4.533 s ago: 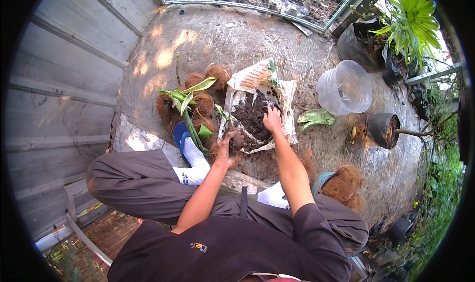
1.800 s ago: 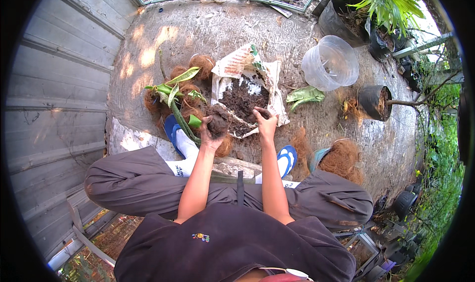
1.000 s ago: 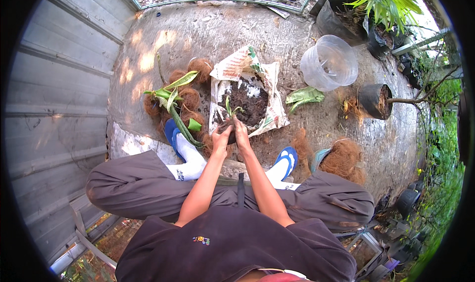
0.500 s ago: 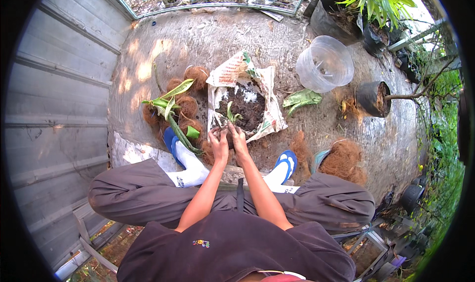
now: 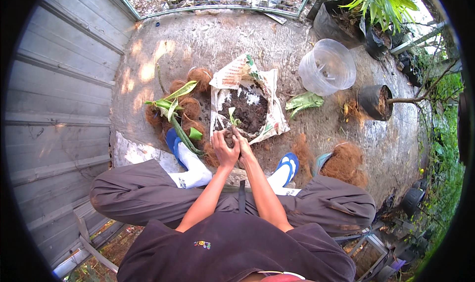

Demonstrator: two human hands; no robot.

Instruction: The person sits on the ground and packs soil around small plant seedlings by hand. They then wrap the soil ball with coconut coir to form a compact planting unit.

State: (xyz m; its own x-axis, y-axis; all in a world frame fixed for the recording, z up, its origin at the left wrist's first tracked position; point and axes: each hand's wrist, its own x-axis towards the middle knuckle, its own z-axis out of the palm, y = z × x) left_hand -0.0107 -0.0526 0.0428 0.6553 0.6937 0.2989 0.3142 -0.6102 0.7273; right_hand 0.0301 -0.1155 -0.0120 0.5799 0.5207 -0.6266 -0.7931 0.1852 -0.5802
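Note:
Between my hands is a dark clump of soil (image 5: 229,139) with a small green seedling (image 5: 233,116) standing up out of it. My left hand (image 5: 223,149) wraps the clump from the left, fingers curled. My right hand (image 5: 243,147) presses against its right side, partly hiding it. Both hands are over the near edge of an opened white sack (image 5: 272,96), whose dark, crumbly potting soil (image 5: 252,114) has white patches on it.
Left of the sack lie several brown coconut-fiber balls (image 5: 190,107) and long green leaves (image 5: 170,103). A clear plastic tub (image 5: 326,66), a folded green leaf (image 5: 304,102), a black pot (image 5: 374,102) and loose brown fiber (image 5: 344,164) lie right. Metal sheeting (image 5: 59,99) walls the left.
My hands have turned around the soil clump, the left more over it and the right flatter along its side. The seedling has turned with it. The whole view has shifted slightly.

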